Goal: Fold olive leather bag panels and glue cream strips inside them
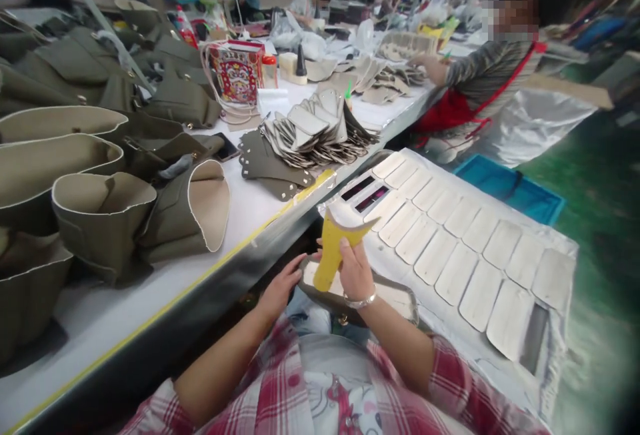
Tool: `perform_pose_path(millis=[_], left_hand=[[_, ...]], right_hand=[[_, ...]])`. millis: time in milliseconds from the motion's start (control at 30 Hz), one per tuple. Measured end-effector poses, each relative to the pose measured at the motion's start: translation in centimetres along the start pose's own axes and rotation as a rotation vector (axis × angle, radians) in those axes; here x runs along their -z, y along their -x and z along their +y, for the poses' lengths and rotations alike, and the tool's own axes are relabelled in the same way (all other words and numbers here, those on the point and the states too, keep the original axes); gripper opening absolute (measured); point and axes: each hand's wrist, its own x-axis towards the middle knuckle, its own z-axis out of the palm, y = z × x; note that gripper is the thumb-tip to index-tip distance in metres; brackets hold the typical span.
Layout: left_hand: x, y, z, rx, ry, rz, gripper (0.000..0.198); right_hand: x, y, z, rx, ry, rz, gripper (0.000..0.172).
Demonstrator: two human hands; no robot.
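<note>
An olive bag piece (411, 303) with a pale inside and a small metal stud lies across my lap. My left hand (281, 288) holds its left end, fingers along the rim. In my right hand (356, 273) is a yellow scraper-like tool (332, 248) with a wide, curved-in top edge. Its lower end reaches down over the pale inside of the bag piece. The right fingers are wrapped round the tool and partly hidden behind it.
To my right, a covered board (395, 275) bears rows of pale rounded panels (484, 295). On the left table stand olive bags (103, 221); stacked panels (310, 128) lie farther along. A blue crate (510, 188) and a co-worker (480, 75) are beyond the board.
</note>
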Motion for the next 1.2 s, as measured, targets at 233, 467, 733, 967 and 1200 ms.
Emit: perform_pose_path(millis=[233, 467, 733, 967, 1200], left_hand=[[0.2, -0.6, 0.1, -0.156, -0.168, 0.028, 0.04], [-0.3, -0.8, -0.4, -0.223, -0.387, 0.091, 0.035], [-0.8, -1.0, -0.5, -0.248, -0.372, 0.096, 0.032], [1.4, -0.6, 0.1, -0.046, -0.031, -0.057, 0.044], [1.7, -0.7, -0.3, -0.095, -0.248, -0.053, 0.051]], right_hand=[[-3.6, -3.5, 1.9, -0.018, 0.049, -0.201, 0.031], [-4.9, -3.7, 2.8, -0.028, 0.088, -0.227, 0.039], [-5.1, -5.7, 5.2, -0.109, 0.288, -0.212, 0.034], [-5.9, -6.5, 2.4, -0.316, 0.062, -0.236, 0.038], [-6.0, -5.9, 2.8, -0.166, 0.044, -0.173, 0.037]])
